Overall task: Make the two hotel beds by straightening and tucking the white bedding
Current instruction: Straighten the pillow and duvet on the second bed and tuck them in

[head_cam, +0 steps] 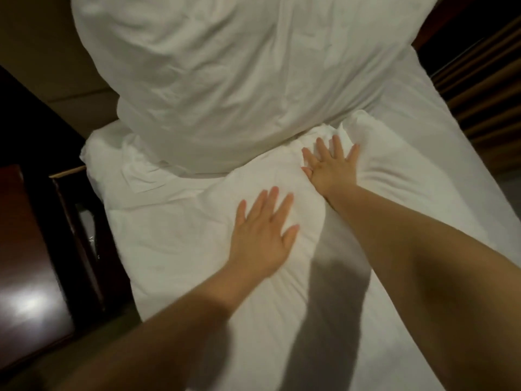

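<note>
White duvet (pixel 174 235) lay under us; we pressed left hand (pixel 262 235) and right hand (pixel 329 167) flat on it, fingers straight and spread, gripping nothing, near the pillow (pixel 225 80).

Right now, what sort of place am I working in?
Probably a hotel bedroom: a plump white pillow on crumpled white bedding, a dark glossy wooden bedside cabinet alongside, and brown pleated curtains behind.
</note>
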Demonstrator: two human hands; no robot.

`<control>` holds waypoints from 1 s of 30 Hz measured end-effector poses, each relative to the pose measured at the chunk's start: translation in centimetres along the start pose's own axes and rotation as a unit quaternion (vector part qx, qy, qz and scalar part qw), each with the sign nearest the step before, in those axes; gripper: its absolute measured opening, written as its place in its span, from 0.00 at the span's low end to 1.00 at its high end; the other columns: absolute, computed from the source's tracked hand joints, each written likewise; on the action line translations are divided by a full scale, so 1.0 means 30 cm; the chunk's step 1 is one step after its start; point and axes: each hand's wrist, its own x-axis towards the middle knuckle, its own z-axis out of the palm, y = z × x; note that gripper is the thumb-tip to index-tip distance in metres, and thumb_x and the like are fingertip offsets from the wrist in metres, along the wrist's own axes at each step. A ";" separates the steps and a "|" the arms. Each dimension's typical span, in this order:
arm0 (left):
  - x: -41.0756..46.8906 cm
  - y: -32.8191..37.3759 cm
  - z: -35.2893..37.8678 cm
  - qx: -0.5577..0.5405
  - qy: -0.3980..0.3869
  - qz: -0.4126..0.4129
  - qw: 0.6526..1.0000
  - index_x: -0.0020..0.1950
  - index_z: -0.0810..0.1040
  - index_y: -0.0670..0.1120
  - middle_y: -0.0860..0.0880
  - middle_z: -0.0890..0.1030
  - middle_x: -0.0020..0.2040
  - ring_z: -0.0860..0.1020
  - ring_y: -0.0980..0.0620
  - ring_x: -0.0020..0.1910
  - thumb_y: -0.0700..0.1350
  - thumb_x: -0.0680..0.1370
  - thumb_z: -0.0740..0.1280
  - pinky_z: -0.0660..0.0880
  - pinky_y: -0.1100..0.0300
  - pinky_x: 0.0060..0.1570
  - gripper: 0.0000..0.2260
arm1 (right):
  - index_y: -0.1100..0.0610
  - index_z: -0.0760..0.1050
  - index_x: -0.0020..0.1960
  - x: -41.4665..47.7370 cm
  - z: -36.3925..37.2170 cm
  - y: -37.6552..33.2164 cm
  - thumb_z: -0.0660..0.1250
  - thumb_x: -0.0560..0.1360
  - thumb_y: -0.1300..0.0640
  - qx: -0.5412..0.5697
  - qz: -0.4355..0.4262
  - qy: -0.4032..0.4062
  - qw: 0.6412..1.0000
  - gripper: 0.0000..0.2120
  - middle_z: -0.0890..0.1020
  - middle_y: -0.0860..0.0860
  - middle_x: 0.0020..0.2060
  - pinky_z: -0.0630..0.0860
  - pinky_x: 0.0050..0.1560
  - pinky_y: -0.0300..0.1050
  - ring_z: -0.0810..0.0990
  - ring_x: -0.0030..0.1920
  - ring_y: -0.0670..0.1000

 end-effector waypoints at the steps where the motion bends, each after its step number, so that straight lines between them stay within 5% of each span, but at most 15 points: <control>1: 0.019 -0.014 0.005 0.010 -0.015 -0.013 1.000 0.77 0.53 0.57 0.51 0.55 0.78 0.55 0.50 0.76 0.62 0.77 0.41 0.46 0.46 0.72 0.28 | 0.44 0.43 0.78 -0.034 -0.010 0.001 0.40 0.82 0.42 0.012 0.000 0.001 1.000 0.25 0.44 0.49 0.78 0.38 0.70 0.69 0.38 0.77 0.57; 5: 0.028 -0.006 -0.063 0.051 -0.056 -0.021 0.997 0.77 0.42 0.59 0.53 0.45 0.79 0.45 0.53 0.77 0.63 0.79 0.39 0.40 0.44 0.72 0.27 | 0.46 0.47 0.78 -0.199 -0.051 0.029 0.42 0.82 0.43 0.089 0.003 0.058 0.994 0.25 0.47 0.48 0.78 0.40 0.71 0.67 0.42 0.77 0.55; 11: -0.130 0.044 -0.299 0.059 0.003 -0.122 0.991 0.78 0.41 0.56 0.49 0.43 0.79 0.43 0.50 0.77 0.60 0.81 0.42 0.41 0.43 0.73 0.26 | 0.45 0.50 0.78 -0.451 -0.108 0.083 0.47 0.82 0.42 0.171 0.019 0.139 0.975 0.25 0.52 0.48 0.78 0.39 0.73 0.61 0.45 0.77 0.53; 20: -0.328 0.077 -0.537 0.067 0.068 -0.123 0.988 0.78 0.44 0.56 0.46 0.45 0.79 0.45 0.46 0.77 0.60 0.81 0.49 0.46 0.38 0.71 0.27 | 0.45 0.48 0.78 -0.687 -0.339 0.047 0.47 0.82 0.42 0.232 0.014 0.212 0.949 0.26 0.49 0.49 0.78 0.41 0.73 0.60 0.44 0.77 0.53; 30: 0.150 -0.195 -0.883 0.142 0.113 -0.052 0.982 0.77 0.40 0.59 0.48 0.41 0.78 0.42 0.45 0.77 0.70 0.75 0.53 0.47 0.36 0.70 0.37 | 0.45 0.42 0.78 -0.321 -0.642 0.011 0.61 0.75 0.36 0.184 0.034 0.181 0.966 0.40 0.48 0.49 0.78 0.42 0.73 0.64 0.44 0.77 0.55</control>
